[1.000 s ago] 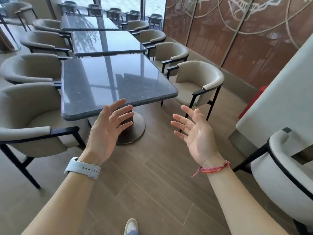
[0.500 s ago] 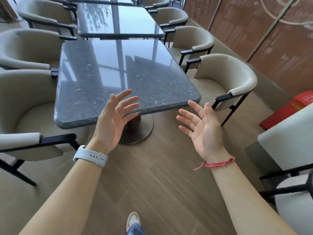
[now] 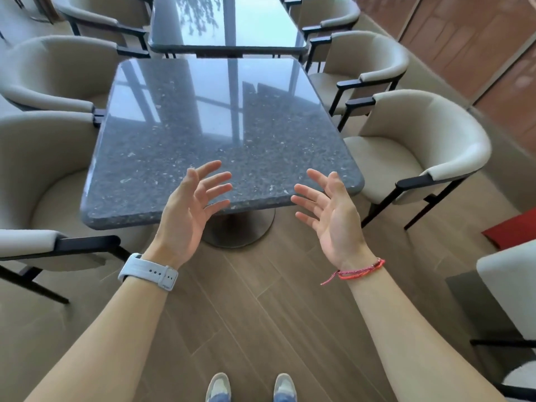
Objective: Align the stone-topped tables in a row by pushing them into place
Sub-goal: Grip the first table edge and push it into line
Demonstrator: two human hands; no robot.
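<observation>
Both hands spread, empty: left hand [image 3: 188, 210] and right hand [image 3: 330, 211] hover seemingly just short of the dark speckled stone tabletop [image 3: 203, 126], straight ahead, equally near.

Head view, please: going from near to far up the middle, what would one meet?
Shoes → wooden floor → round table base → nearest stone-topped table → second stone-topped table.

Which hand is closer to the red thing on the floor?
Right. The right hand hovers at the near edge of the table, left of the red thing; the left hand is farther left along that edge.
</observation>
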